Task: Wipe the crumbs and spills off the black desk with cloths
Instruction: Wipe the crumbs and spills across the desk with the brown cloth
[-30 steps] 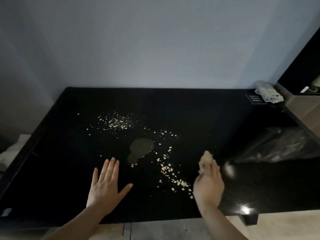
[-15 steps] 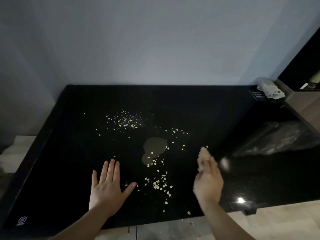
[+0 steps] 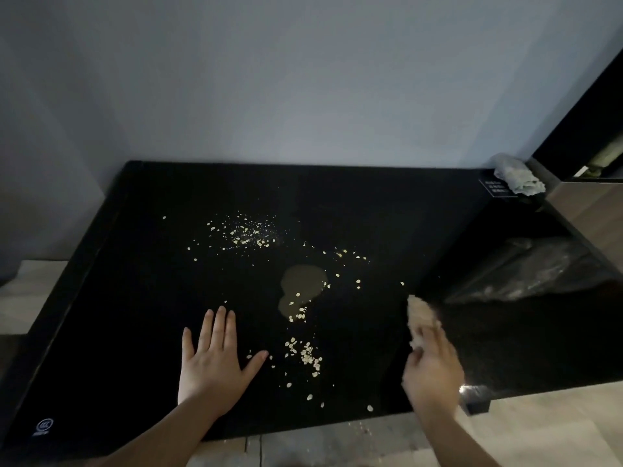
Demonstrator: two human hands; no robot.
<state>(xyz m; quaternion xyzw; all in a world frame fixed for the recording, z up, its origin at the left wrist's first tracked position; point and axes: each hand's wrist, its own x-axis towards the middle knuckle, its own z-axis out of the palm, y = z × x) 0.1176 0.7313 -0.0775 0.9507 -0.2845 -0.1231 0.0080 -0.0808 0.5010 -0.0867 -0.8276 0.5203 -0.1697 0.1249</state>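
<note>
The black desk [image 3: 135, 298] bears crumbs [image 3: 305, 355] lying left of the right hand [image 3: 431, 369], which grips a wadded cloth [image 3: 419, 320]. The left hand [image 3: 212, 362] rests flat, fingers spread, just beyond them.

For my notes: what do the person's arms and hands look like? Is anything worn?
Nothing worn shows: left hand and right hand have no gloves, rings or watch; the forearms carry no sleeves. The right hand is blurred, so less certain.

Dim, bluish light; glare glints at the near right of the desk [image 3: 141, 332]; the right hand [image 3: 431, 369] is motion-blurred.
</note>
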